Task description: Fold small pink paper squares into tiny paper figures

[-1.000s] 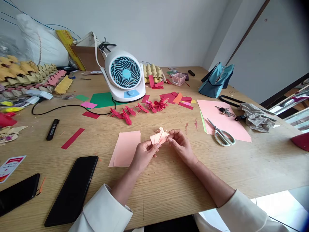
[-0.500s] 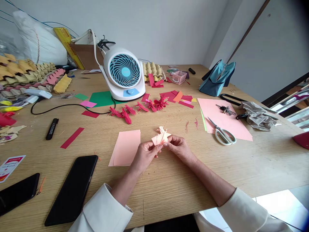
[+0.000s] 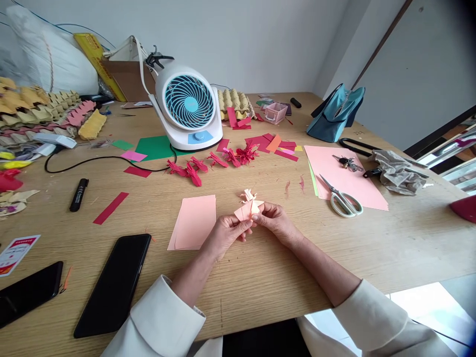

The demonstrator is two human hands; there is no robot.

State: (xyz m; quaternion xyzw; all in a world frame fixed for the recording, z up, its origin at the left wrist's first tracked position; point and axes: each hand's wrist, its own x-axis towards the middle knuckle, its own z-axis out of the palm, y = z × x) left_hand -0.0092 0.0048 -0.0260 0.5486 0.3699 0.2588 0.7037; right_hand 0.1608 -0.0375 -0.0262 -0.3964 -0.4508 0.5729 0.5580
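A small folded piece of pale pink paper, with frilly cut strips at its top, is held between both hands above the table. My left hand pinches its lower left side between thumb and fingers. On the other side, my right hand grips the paper's right edge, thumb in front. The fingertips partly hide the folds. Left of the hands lies a short stack of pink paper sheets. Behind them, several crimson paper pieces with pinched shapes and a frilled crimson bunch rest in a row.
A white fan stands at the back. To the right, scissors and keys lie on larger pink sheets. A black phone, a second phone and a marker lie at left. A teal bag stands back right.
The view has shifted slightly, so the table appears a little higher. Both hands still hold the pink paper; its folded part has turned slightly and the frilly top shows more distinctly.
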